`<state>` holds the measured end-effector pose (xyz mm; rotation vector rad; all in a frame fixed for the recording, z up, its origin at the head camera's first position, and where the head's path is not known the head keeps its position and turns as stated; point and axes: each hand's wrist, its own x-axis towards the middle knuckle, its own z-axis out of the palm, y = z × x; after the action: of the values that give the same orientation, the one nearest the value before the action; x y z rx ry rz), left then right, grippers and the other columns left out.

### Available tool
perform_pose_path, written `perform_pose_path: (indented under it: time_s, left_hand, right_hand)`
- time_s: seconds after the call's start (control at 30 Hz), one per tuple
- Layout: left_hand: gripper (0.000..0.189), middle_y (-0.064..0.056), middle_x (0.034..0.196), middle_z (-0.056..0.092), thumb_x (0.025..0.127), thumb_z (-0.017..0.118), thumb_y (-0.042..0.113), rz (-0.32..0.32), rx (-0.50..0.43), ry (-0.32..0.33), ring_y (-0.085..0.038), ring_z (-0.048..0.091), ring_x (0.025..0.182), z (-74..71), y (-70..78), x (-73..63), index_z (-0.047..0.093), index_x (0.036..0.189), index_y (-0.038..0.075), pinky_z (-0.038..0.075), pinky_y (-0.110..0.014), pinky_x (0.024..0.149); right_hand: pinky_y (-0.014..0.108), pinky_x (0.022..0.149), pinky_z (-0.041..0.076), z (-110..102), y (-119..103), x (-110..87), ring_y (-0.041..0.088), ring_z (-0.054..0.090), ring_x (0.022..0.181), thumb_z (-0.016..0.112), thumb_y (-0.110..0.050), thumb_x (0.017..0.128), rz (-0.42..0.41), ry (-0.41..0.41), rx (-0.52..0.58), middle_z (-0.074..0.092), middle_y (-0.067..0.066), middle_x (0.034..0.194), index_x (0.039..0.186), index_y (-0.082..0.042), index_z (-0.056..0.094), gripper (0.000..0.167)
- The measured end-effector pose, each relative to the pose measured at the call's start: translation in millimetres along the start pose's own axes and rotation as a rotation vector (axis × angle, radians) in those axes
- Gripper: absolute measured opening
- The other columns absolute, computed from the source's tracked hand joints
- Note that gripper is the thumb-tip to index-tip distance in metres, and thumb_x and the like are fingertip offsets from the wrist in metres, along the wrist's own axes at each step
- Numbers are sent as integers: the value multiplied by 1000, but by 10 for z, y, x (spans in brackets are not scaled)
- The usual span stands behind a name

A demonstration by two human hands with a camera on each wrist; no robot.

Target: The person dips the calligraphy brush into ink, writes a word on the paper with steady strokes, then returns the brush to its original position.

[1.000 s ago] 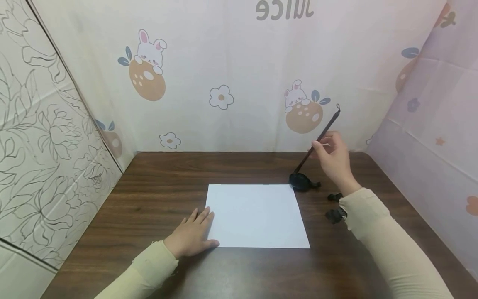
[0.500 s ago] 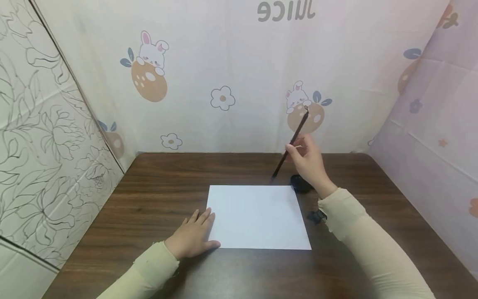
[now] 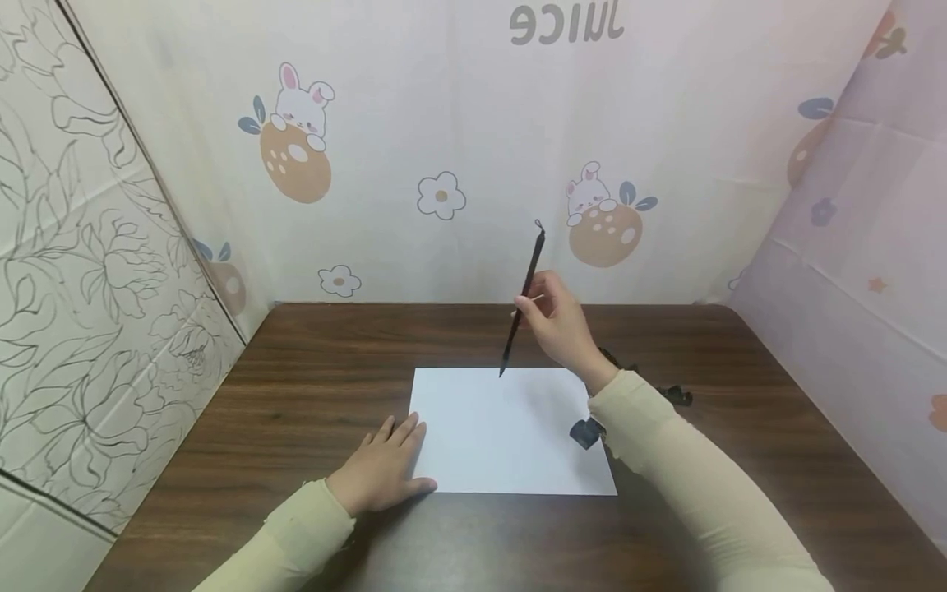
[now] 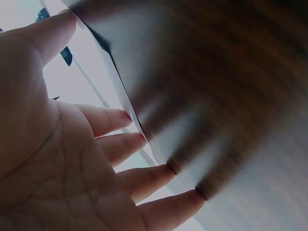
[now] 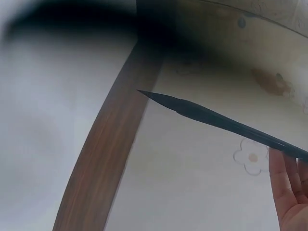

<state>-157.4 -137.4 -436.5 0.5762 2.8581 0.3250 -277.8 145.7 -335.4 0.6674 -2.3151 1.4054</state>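
My right hand [image 3: 558, 322] pinches a dark calligraphy brush [image 3: 534, 259] partway up its handle, with the loop end up. The pointed bristle tip hangs close over the top edge of a blank white sheet of paper [image 3: 496, 444]. In the right wrist view the brush [image 5: 207, 114] slants across, its dark bristles drawn to a fine point, and fingertips [image 5: 276, 161] touch the handle. My left hand [image 3: 381, 473] rests at the sheet's left edge with fingers spread. In the left wrist view those straight fingers [image 4: 159, 207] press down along the paper's edge.
A black ink dish [image 3: 609, 357] stands right of the sheet, mostly hidden behind my right wrist. Farther right lies a small dark object [image 3: 676, 395]. A black wrist camera [image 3: 587, 432] hangs under the right sleeve. Patterned curtains [image 3: 444, 123] border the wooden table [image 3: 333, 337].
My right hand has carried the brush left from the ink dish to above the sheet's top edge. The dish is now mostly covered by the wrist. My left hand has stayed put.
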Motion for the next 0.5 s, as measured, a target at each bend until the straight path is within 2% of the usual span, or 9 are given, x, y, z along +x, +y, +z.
perform_pose_path:
  time_s: [0.13, 0.33, 0.5]
  left_hand:
    - [87, -13, 160, 30, 87, 64, 58, 0, 0, 1, -49, 28, 144, -2, 3, -3, 36, 151, 6, 30, -67, 110]
    - [87, -12, 160, 30, 87, 64, 57, 0, -2, 3, -49, 28, 144, 5, -7, 0, 36, 151, 6, 30, -68, 109]
    - [87, -13, 160, 30, 87, 64, 58, 1, 1, 1, -49, 28, 144, 9, -11, 4, 36, 151, 6, 30, -67, 110]
  right_hand:
    - [34, 70, 59, 108, -25, 24, 33, 68, 80, 58, -14, 98, 0, -21, -9, 60, 13, 101, 115, -4, 51, 21]
    - [32, 68, 58, 272, -45, 44, 31, 68, 78, 59, -15, 98, 7, -50, -9, 62, 13, 100, 117, -6, 52, 22]
    - [31, 67, 59, 396, -52, 58, 24, 67, 75, 59, -15, 98, -13, -72, -4, 63, 12, 97, 116, -7, 52, 21]
